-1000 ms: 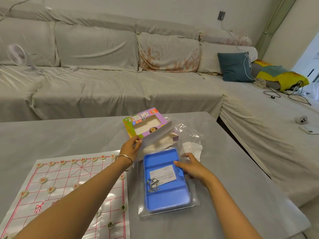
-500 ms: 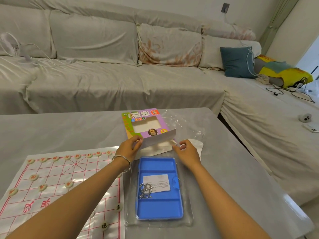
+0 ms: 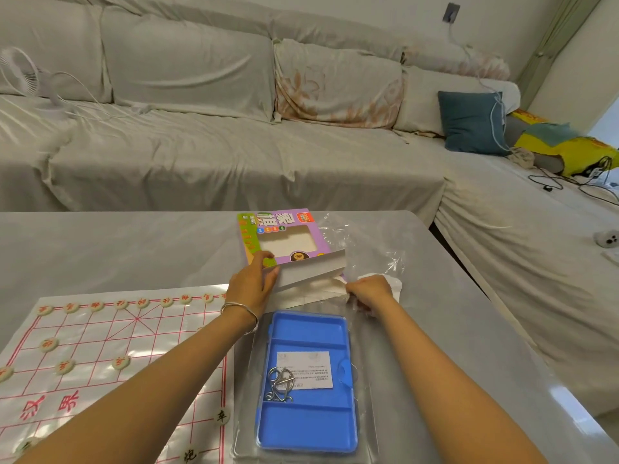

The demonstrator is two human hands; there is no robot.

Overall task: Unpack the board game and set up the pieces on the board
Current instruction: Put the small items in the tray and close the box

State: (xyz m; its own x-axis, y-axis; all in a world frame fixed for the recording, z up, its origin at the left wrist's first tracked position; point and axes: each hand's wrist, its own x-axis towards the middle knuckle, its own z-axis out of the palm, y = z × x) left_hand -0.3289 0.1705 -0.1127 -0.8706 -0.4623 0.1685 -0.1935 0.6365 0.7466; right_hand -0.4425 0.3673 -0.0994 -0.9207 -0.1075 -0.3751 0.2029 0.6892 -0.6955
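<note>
**Both hands at the open end of the chess box**

A long sofa under pale grey covers (image 3: 201, 155) fills the far side of the room, from 9 o'clock round to 3 o'clock. In front of it stands the grey, smooth-topped bench (image 3: 117, 249).

On the bench at 8 o'clock lies the white flexible game board with a red grid and red characters (image 3: 140, 333), spread flat.

At 6 o'clock, just beside the board's right edge, a blue plastic tray with compartments (image 3: 308, 420) lies inside a clear plastic bag (image 3: 365, 380).

At 12 o'clock from the tray sits the purple and green cardboard game box with a window in its lid (image 3: 301, 226). Its open end faces the person, and its grey upper flap (image 3: 311, 266) is lifted.

The left hand (image 3: 253, 284) grips the box's near left corner, with the thumb on the lid and the fingers on the upper flap. The right hand (image 3: 370, 291) is curled closed and pinches the right end of the white lower flap (image 3: 315, 291). Whether clear plastic is caught in that pinch too, I cannot tell.

Round cream game pieces (image 3: 121, 362) stand on the board, in a row along its far edge at 12 o'clock and scattered nearer. On the tray lies a white printed card (image 3: 306, 370), with a tangle of metal wire rings (image 3: 280, 385) at its 8 o'clock.
</note>
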